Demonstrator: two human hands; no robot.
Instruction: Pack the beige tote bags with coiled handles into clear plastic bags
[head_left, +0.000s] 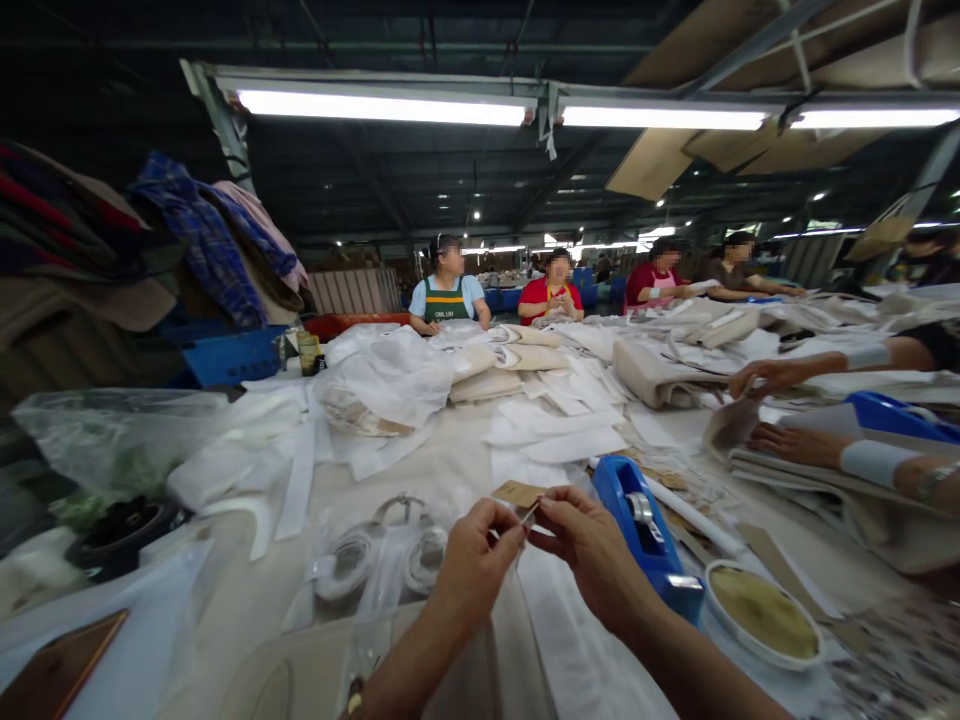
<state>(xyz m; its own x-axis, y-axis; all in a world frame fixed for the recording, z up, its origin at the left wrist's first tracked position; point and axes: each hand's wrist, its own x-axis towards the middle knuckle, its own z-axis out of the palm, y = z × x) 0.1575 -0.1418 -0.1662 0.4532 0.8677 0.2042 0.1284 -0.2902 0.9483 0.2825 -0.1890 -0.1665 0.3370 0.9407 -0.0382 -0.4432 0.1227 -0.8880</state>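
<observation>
A small brown card tag (517,493) is held up between my two hands over the table. My left hand (476,560) is closed, with thumb and forefinger pinched at the tag's lower corner. Opposite it, my right hand (585,545) pinches the tag's right edge, its fingertips nearly meeting the left ones. What else may be between the fingertips is too small to make out. Beneath the hands lie folded beige fabric (506,640) and white sheeting (574,640). Just right of my right hand stands a blue tape dispenser (626,500).
Rolled white coils (349,565) in clear plastic lie left. A round dish (765,612) sits at right. Fabric bundles (502,360) pile up ahead. A co-worker's hands (799,440) rest on folded cloth at right. A phone-like slab (64,665) lies lower left.
</observation>
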